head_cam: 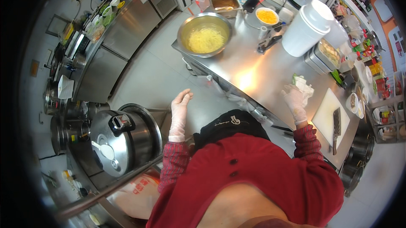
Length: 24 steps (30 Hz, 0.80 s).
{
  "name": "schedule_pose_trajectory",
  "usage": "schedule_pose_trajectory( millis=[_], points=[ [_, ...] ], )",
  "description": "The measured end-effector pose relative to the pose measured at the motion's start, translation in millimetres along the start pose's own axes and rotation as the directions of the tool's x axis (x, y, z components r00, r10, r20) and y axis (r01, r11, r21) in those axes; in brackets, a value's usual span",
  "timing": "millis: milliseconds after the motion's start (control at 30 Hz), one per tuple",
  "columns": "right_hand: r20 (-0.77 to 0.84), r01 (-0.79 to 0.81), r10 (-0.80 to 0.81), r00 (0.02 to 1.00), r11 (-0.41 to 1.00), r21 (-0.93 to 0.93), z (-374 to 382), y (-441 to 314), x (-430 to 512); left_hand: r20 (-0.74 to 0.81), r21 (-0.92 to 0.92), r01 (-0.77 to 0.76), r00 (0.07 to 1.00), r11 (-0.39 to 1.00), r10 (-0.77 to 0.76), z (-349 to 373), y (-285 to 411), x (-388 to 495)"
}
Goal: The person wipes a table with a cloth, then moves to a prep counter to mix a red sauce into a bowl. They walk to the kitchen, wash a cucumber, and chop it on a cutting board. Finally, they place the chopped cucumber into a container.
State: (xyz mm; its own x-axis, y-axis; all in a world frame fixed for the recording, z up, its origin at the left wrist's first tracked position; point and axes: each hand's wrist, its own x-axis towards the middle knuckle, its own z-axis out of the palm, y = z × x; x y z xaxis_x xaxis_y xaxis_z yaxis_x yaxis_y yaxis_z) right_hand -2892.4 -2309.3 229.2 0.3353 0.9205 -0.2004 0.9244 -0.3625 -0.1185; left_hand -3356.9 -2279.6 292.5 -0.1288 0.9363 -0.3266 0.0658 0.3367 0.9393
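My left hand (180,107), in a thin translucent glove, hangs in the air beyond the counter's near edge with nothing in it. Its fingers are loosely bent, with a gap at the thumb. On the right, my gloved right hand (293,99) is on a crumpled white cloth (305,89) with a green patch, on the steel counter (269,79); the fingers partly hide the grip. Close by that hand lies a white cutting board (325,117), and on it a dark-bladed knife (336,126) with a wooden handle.
A steel bowl of yellow shreds in liquid (206,39) stands at the counter's far left corner. Behind are a bowl of orange pieces (267,16) and a tall white container (306,31). A large lidded steel pot (127,142) stands left of me. Small bowls (352,102) line the right.
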Motion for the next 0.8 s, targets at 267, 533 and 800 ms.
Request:
schedule_pose_trajectory(
  millis=[267, 533, 800],
  points=[
    [0.280, 0.252, -0.371, 0.885, 0.889, 0.382, -3, -219, 46, -0.002, -0.090, 0.006, 1.000, 0.996, -0.006, -57, 4, 65],
    [0.391, 0.515, -0.635, 0.667, 0.771, 0.374, 12, -339, 84, -0.171, -0.143, 0.058, 0.982, 0.988, -0.083, -124, 14, 108],
    [0.247, 0.371, -0.524, 0.815, 0.800, 0.471, 36, -251, 42, -0.041, -0.063, 0.069, 0.997, 0.996, -0.072, -98, -19, 101]
  ],
)
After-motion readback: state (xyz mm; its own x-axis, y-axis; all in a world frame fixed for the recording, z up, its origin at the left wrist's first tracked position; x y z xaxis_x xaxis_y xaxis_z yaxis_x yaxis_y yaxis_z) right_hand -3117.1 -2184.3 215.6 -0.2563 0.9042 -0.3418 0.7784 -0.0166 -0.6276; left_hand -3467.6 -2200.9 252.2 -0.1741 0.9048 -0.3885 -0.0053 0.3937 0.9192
